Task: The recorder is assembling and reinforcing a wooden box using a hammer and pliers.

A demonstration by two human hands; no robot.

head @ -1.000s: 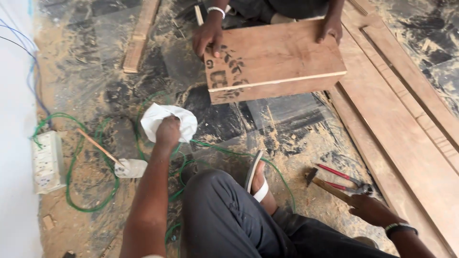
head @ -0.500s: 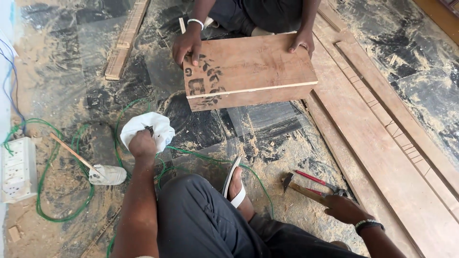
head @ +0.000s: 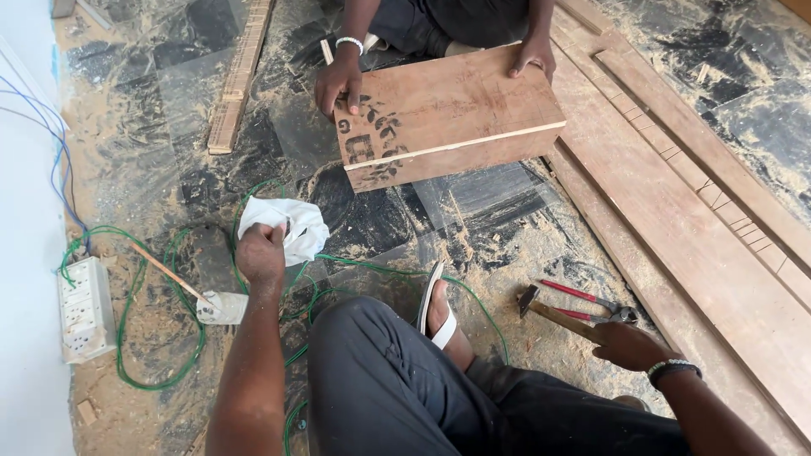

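I sit on a dusty floor with one knee raised. My left hand (head: 260, 251) grips a crumpled white plastic bag (head: 287, 226) just above the floor. My right hand (head: 629, 344) is closed on the wooden handle of a hammer (head: 549, 312), whose head rests on the floor. Red-handled pincers (head: 591, 302) lie just behind the hammer. Across from me another person sits and steadies a brown wooden box (head: 448, 122) with a hand at each far corner.
Long wooden planks (head: 710, 228) lie along the right. A green cable (head: 160, 338) loops over the sawdust to a white socket strip (head: 84, 308) by the left wall. A small trowel-like tool (head: 215, 306) lies beside my left arm. A narrow wooden slat (head: 241, 80) lies far left.
My left hand with the white bag has stayed on the floor spot while my view shifted. My right hand has moved onto the hammer handle and closed on it.
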